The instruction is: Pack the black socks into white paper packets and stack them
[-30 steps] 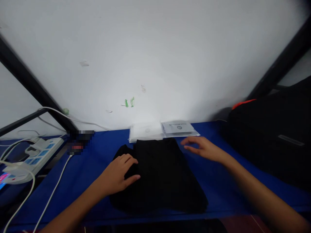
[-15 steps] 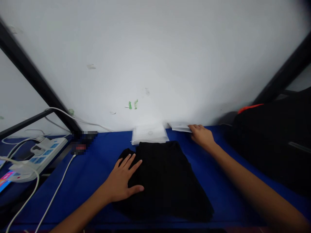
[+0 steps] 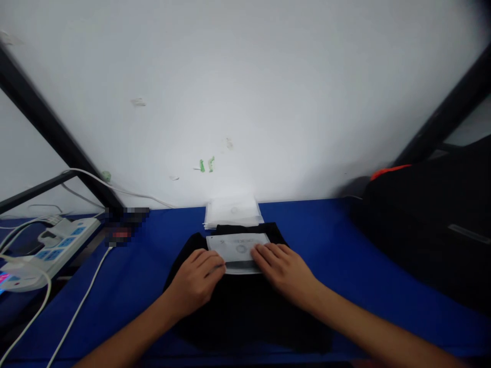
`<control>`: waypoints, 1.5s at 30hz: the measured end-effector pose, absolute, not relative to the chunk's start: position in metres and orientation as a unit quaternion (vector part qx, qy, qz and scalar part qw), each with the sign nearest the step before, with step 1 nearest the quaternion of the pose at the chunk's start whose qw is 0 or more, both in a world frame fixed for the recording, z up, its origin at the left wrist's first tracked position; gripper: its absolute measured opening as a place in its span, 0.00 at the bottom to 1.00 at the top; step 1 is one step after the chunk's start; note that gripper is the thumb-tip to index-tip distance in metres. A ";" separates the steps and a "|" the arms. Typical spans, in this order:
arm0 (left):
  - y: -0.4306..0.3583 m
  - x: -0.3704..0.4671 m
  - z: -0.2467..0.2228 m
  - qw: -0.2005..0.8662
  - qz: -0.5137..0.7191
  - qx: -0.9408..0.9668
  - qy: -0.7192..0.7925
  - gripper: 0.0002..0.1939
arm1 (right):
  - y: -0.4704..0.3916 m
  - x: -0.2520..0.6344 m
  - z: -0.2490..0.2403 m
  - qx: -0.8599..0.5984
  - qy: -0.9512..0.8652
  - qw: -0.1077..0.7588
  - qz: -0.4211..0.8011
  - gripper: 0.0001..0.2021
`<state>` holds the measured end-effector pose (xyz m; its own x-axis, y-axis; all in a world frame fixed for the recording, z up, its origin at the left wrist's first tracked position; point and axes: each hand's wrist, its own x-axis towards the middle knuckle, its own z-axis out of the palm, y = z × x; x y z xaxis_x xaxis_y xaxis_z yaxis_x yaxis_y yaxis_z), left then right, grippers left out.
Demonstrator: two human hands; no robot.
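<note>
While atop black cloth (image 3: 249,312), packet (image 3: 235,243) between hands (image 3: 282,268)

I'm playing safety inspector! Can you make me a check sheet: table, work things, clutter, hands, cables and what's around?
Surface: blue tabletop.
Work things: pale packet on black cloth; packet stack behind, by the wall.
Clutter: power strip on the left; big black item on the right.
Hands: left hand at the packet's left edge; right hand at its right side; grip unclear.
Cables: white cables on the left.
Surroundings: marked wall, dark frame bars.
</note>
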<state>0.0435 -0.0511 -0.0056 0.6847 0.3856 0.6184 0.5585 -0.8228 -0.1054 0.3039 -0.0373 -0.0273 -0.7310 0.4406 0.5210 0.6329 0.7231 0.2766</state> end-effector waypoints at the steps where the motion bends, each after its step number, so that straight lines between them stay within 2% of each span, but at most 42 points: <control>1: -0.050 0.039 -0.006 0.140 -0.301 -0.900 -0.282 0.09 | -0.036 0.313 -0.028 -0.297 -0.903 0.223 -0.214 0.14; 5: -0.047 0.028 -0.001 0.144 -0.301 -0.882 -0.331 0.06 | -0.033 0.339 -0.024 -0.288 -0.908 0.268 -0.146 0.13; 9: -0.049 0.047 0.003 0.143 -0.309 -0.888 -0.308 0.06 | -0.037 0.327 -0.014 -0.236 -0.920 0.292 -0.115 0.12; 14: -0.054 0.080 -0.003 0.166 -0.300 -0.917 -0.205 0.06 | -0.040 0.302 -0.011 -0.188 -0.932 0.286 -0.116 0.15; 19: -0.053 0.082 -0.007 0.168 -0.317 -0.914 -0.192 0.11 | -0.040 0.302 -0.019 -0.162 -0.943 0.270 -0.109 0.17; 26: -0.049 0.059 -0.002 0.150 -0.301 -0.897 -0.286 0.10 | -0.037 0.313 -0.026 -0.161 -0.940 0.276 -0.124 0.16; 36: -0.047 0.039 -0.003 0.148 -0.252 -0.897 -0.333 0.11 | -0.032 0.315 -0.023 -0.145 -0.945 0.273 -0.111 0.17; 45: -0.036 0.005 -0.001 0.166 -0.217 -0.880 -0.387 0.10 | -0.031 0.335 -0.021 -0.180 -0.925 0.312 -0.119 0.13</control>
